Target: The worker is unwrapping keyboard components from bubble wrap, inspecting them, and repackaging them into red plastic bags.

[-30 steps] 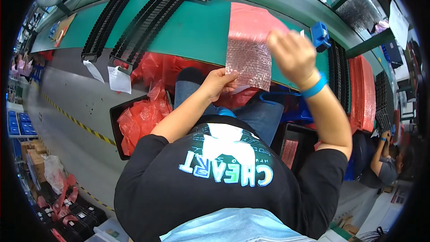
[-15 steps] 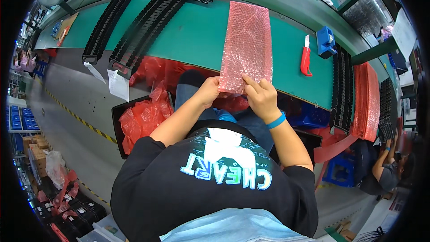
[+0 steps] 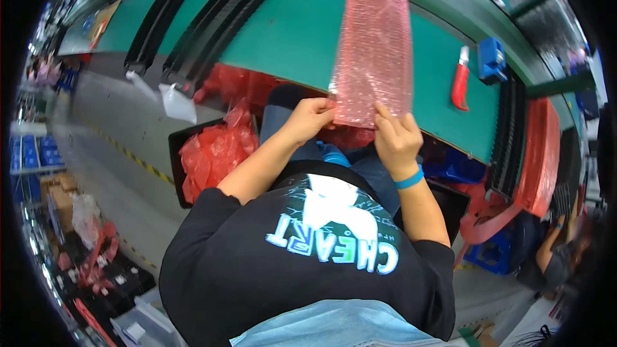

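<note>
A pink bubble-wrap bag lies flat over the green bench, its near end reaching past the front edge above my lap. My left hand is closed on the bag's near left corner, thumb on top. Along the near edge, right of the middle, my right hand pinches the wrap between thumb and bent fingers. A blue band circles my right wrist. Whether anything is inside the bag cannot be made out.
Long black slotted racks with paper tags stand at the left. To the right lie a red-handled knife, a blue tape dispenser and a pink bubble-wrap stack. A black bin holds red wrap. Another person works far right.
The whole view has shifted, so the bench and bag appear farther right and slightly higher. My right fingers have drawn together at the bag's near edge; the left hand keeps its hold.
</note>
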